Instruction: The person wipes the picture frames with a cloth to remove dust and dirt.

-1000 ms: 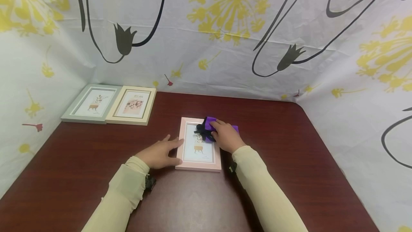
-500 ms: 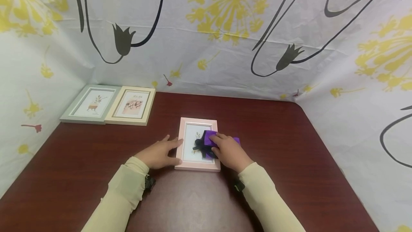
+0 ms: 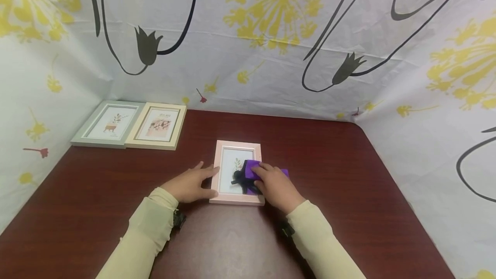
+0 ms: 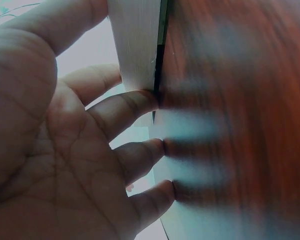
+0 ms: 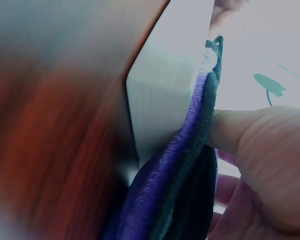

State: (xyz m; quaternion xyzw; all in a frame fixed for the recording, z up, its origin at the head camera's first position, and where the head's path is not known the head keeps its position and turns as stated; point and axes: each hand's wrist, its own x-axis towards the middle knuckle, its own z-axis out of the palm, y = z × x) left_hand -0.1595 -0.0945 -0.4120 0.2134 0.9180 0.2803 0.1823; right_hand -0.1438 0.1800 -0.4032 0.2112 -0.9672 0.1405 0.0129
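Observation:
A pink picture frame with a plant print lies face up on the dark red table. My left hand rests along its left side, thumb and fingers spread. In the left wrist view, fingertips meet the frame's side edge close to the tabletop. My right hand holds a purple cloth with black parts against the lower right of the frame, covering part of the print. The right wrist view shows the thumb on the cloth's dark side, while the folded cloth drapes over the frame's corner.
At the back left, a grey-green picture frame and a cream picture frame lie side by side. White fabric printed with flowers walls the table at the back and both sides.
My right hand has drawn the cloth down the pink frame, from its upper right toward me, uncovering the print's top. The left hand and the frame have stayed put.

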